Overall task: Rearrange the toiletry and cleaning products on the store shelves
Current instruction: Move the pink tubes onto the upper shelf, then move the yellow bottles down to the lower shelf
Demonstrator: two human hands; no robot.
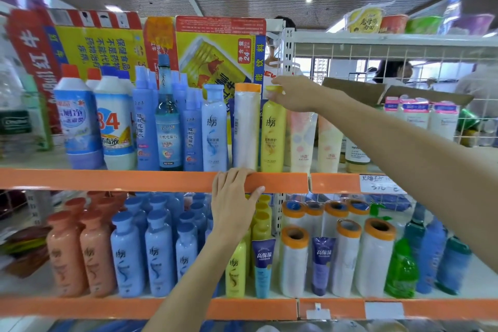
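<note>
A yellow shampoo bottle [272, 137] stands upright on the upper shelf, between a white roll with an orange cap [246, 127] and a peach tube [301, 140]. My right hand [292, 96] reaches over it and grips its yellow cap from above. Lower down, my left hand [233, 203] holds the orange front rail of the upper shelf [134, 180], fingers curled over the top edge and thumb against the rail's face. To the left on the same shelf stand a pale blue shampoo bottle [214, 129], blue spray bottles [145, 121] and white cleaner bottles [116, 127].
The lower shelf [253, 308] carries orange, blue and yellow shampoo bottles, purple tubes, orange-capped white rolls and green and blue bottles. Red-and-yellow cartons [215, 48] stand behind the upper row. A white wire rack [390, 54] lies to the right, with people beyond it.
</note>
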